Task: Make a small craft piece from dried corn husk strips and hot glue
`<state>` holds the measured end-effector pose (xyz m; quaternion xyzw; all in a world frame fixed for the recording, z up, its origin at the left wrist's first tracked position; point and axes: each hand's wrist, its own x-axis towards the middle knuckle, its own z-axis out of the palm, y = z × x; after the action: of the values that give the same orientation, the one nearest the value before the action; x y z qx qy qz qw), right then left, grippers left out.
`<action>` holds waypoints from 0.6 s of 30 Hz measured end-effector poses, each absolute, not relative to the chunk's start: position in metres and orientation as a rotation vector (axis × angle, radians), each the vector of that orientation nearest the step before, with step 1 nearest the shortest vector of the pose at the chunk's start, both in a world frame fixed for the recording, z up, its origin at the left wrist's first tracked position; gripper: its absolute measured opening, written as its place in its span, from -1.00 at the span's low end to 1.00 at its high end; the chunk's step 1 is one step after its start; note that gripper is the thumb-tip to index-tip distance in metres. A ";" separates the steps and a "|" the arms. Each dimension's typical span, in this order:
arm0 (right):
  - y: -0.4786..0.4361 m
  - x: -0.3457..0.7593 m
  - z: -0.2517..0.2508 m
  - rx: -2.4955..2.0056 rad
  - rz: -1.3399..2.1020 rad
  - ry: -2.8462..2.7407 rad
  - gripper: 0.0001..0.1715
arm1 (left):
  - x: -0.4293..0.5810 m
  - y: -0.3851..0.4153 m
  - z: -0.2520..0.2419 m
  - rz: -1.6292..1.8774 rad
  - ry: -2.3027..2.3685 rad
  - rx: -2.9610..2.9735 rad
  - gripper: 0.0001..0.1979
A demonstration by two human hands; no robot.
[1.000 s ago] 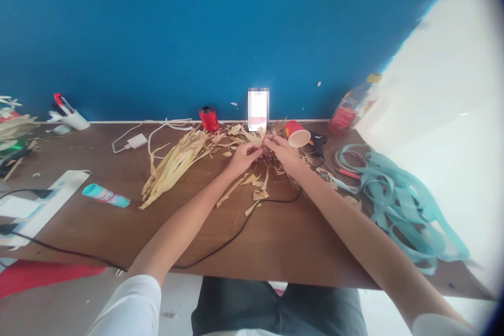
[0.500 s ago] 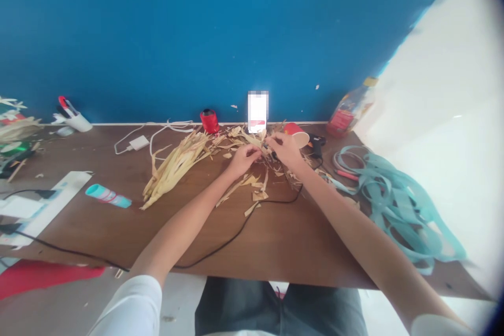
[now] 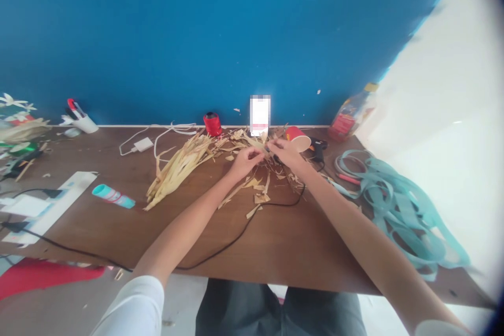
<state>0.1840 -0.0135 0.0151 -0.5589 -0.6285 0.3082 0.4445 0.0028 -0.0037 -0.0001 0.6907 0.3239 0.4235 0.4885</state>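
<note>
Both hands work close together over a heap of dried husk scraps (image 3: pixel 260 184) at the back middle of the table. My left hand (image 3: pixel 246 160) is closed, thumb and fingertips pinched together. My right hand (image 3: pixel 286 152) bends inward beside it, fingertips also drawn together, a small gap from the left. Whatever lies between the fingertips is too small to make out against the pale husk pieces. Left of the hands lies a bundle of dry yellowish corn husks (image 3: pixel 179 168). A red paper cup (image 3: pixel 293 134) rests on its side just behind my right hand.
A lit phone (image 3: pixel 260 114) stands against the blue wall. Right are a black glue gun (image 3: pixel 318 148), a bottle (image 3: pixel 350 115) and tangled teal ribbon (image 3: pixel 397 199). A black cord (image 3: pixel 236 236) crosses the table. Left lie a blue tube (image 3: pixel 113 196) and a power strip (image 3: pixel 65 202).
The view has shifted slightly, so everything sits a little lower and to the right. Both hands stay over the scraps, with only small finger movements.
</note>
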 end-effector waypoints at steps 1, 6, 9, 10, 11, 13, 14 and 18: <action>-0.015 0.183 0.016 -1.392 0.786 -1.567 -0.65 | 0.003 -0.004 0.000 1.025 0.782 1.686 -0.73; -0.023 0.178 0.024 -1.281 0.776 -1.597 -0.66 | 0.003 -0.003 -0.002 1.024 0.769 1.716 -0.73; -0.025 0.174 0.027 -1.229 0.733 -1.603 -0.69 | 0.004 -0.002 -0.002 1.027 0.771 1.732 -0.72; -0.025 0.173 0.028 -1.223 0.728 -1.600 -0.70 | 0.004 -0.002 -0.003 1.023 0.770 1.734 -0.72; -0.025 0.173 0.029 -1.219 0.724 -1.598 -0.70 | 0.004 -0.002 -0.003 1.015 0.768 1.734 -0.72; -0.025 0.172 0.030 -1.216 0.701 -1.595 -0.72 | 0.004 -0.001 -0.004 1.002 0.759 1.731 -0.72; -0.026 0.171 0.030 -1.215 0.686 -1.593 -0.73 | 0.004 -0.001 -0.005 1.005 0.753 1.725 -0.72; -0.029 0.169 0.032 -1.240 0.616 -1.603 -0.74 | 0.004 -0.002 -0.004 1.176 0.804 1.644 -0.72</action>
<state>0.1685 -0.0293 0.0320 -0.5105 -0.6599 0.2536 0.4895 0.0043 -0.0023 -0.0040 0.6694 0.3274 0.4785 0.4645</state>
